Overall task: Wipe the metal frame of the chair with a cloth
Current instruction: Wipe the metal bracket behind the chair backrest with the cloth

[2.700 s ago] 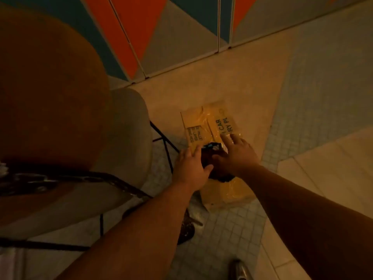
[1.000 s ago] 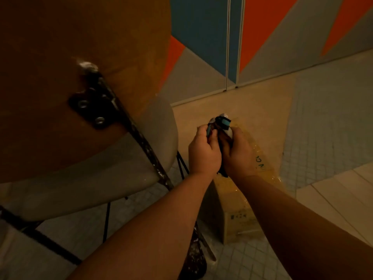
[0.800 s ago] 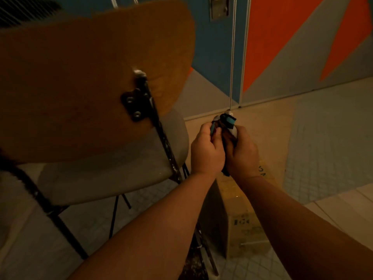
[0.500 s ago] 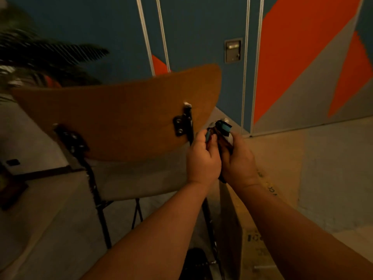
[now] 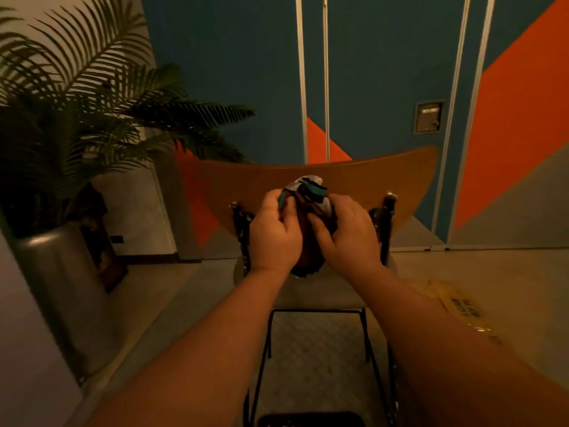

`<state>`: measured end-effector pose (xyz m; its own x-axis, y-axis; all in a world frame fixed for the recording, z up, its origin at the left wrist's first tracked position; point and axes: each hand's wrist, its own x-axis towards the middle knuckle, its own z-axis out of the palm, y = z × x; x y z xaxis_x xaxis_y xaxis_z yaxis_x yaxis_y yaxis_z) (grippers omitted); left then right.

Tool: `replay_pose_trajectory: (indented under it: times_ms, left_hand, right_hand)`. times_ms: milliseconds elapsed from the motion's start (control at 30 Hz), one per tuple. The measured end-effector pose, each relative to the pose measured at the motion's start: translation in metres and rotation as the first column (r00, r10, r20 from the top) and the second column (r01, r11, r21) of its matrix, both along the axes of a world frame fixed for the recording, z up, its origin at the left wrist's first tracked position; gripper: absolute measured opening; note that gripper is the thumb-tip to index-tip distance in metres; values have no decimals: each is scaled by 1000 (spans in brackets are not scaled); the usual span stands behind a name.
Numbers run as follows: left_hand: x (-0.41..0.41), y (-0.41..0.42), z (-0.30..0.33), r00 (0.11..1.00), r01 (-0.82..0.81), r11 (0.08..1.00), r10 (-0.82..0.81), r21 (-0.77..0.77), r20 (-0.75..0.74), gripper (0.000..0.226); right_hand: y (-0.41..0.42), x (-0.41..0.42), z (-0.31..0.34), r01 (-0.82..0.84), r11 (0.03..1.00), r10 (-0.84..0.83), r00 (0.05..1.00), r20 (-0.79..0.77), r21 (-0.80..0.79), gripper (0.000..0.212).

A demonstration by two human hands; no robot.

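A bunched cloth (image 5: 309, 195), dark with white and teal patches, is held between both hands. My left hand (image 5: 272, 235) grips its left side and my right hand (image 5: 348, 229) grips its right side. They hover just behind the chair's curved wooden backrest (image 5: 385, 174). The chair's black metal frame (image 5: 381, 223) shows as two uprights bolted to the backrest, the left upright (image 5: 241, 229) beside my left hand, and thin legs (image 5: 264, 349) below the pale seat (image 5: 323, 294). The cloth is not touching the frame.
A potted palm (image 5: 77, 118) in a grey planter (image 5: 58, 291) stands at the left. A cardboard box (image 5: 462, 303) in plastic lies on the floor at the right. Painted blue, orange and grey wall panels (image 5: 385, 72) rise behind the chair.
Both hands lifted the cloth from the box on the floor up to backrest height. The view rose and swung, so the chair now sits straight ahead, centred behind the hands.
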<state>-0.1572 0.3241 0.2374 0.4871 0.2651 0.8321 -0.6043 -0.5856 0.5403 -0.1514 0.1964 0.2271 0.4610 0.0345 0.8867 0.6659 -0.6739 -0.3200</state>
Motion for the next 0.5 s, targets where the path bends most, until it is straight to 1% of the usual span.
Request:
replay_pose_trajectory:
  times_ms: [100, 233, 400, 500]
  left_hand:
    - [-1, 30, 9, 996, -78, 997, 78, -27, 30, 28]
    - [8, 69, 18, 988, -149, 986, 152, -71, 37, 25]
    - [23, 105, 16, 990, -142, 988, 142, -57, -8, 24]
    - [35, 117, 15, 985, -163, 986, 162, -14, -64, 22]
  right_hand:
    - [24, 6, 12, 96, 992, -88, 991, 97, -84, 34]
    - [49, 15, 32, 146, 981, -122, 977, 177, -126, 34]
    - [68, 35, 59, 259, 957, -233, 954, 190, -129, 36]
    - [79, 51, 70, 309, 931, -285, 948, 142, -194, 36]
